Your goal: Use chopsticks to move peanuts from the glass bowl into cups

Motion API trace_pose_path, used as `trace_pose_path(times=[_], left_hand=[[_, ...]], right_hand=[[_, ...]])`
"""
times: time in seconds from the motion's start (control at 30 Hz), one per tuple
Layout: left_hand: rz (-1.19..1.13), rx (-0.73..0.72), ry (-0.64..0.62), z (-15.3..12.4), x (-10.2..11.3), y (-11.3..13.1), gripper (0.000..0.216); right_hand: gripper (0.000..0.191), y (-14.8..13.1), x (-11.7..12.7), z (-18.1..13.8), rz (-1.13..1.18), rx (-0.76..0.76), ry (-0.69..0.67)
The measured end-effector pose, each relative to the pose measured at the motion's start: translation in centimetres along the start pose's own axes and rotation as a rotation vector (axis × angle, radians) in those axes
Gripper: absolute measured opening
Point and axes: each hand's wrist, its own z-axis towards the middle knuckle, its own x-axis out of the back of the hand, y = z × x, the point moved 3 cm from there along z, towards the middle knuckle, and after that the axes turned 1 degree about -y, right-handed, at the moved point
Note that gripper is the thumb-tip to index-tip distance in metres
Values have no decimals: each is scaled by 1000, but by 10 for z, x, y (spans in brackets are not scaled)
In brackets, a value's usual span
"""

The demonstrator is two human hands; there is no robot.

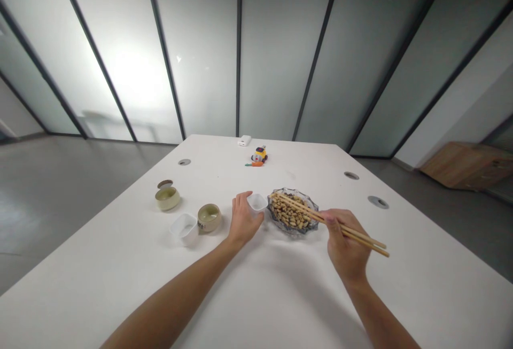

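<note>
My left hand (242, 222) is closed around a small clear plastic cup (257, 202) that stands on the white table (280, 295), just left of a glass bowl of peanuts (293, 212). My right hand (345, 243) grips a pair of wooden chopsticks (320, 216). The chopstick tips reach over the peanuts at the bowl's left rim, close to the cup.
To the left stand another clear plastic cup (184, 227), a ceramic cup (209, 217) and a ceramic bowl (167, 198) with a lid (164, 184) behind it. Farther back lie a white box (244, 140), a small toy car (260, 154) and a toy carrot (254, 164). Cable holes (377, 201) dot the table.
</note>
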Motion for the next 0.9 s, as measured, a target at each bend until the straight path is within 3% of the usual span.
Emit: trace_pose_path(times=[0.33, 0.63, 0.9], left_hand=[[-25, 2, -9, 0, 2, 2, 59], [-100, 91, -172, 3, 3, -11, 70], [-162, 81, -213, -9, 16, -25, 78]], right_hand=[[22, -11, -24, -15, 69, -4, -200], [27, 14, 0, 2, -6, -52, -69], [40, 35, 10, 12, -53, -100, -79]])
